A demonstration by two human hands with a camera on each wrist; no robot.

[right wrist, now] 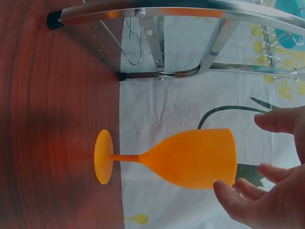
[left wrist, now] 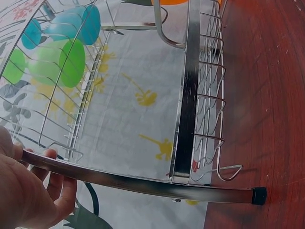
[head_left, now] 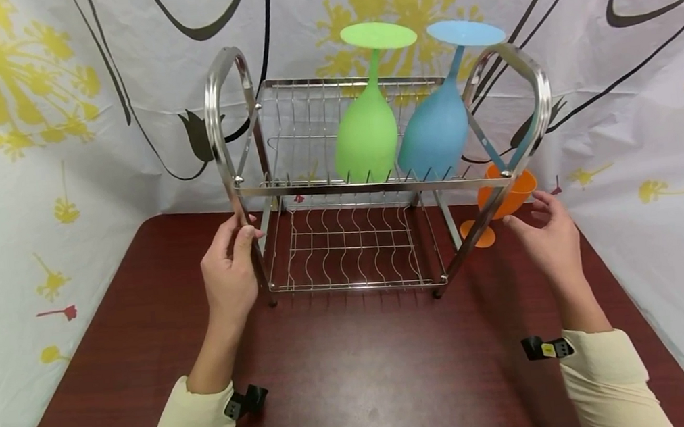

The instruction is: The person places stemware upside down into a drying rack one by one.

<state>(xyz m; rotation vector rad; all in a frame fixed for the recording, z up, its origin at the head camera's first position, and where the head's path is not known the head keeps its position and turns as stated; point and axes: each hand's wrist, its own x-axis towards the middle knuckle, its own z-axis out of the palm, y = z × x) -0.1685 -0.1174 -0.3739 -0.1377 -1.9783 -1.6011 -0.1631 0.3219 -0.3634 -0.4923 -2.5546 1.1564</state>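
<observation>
A two-tier metal dish rack (head_left: 340, 188) stands on the table. My left hand (head_left: 228, 264) grips its left upright, fingers curled round the bar, which the left wrist view also shows. On the upper tier, a green goblet (head_left: 367, 133) and a blue goblet (head_left: 435, 127) stand upside down, feet uppermost. An orange goblet (right wrist: 195, 157) is upright on the table, right of the rack; the rack's right leg partly covers it in the head view. My right hand (head_left: 548, 236) is beside its bowl, thumb and fingers spread apart, fingertips close to the rim.
The lower tier (head_left: 351, 245) has wavy wires. Behind the rack, a white cloth (head_left: 145, 122) with yellow flowers and dark stems hangs down and also flanks both sides. The dark red table (head_left: 356, 375) extends toward me.
</observation>
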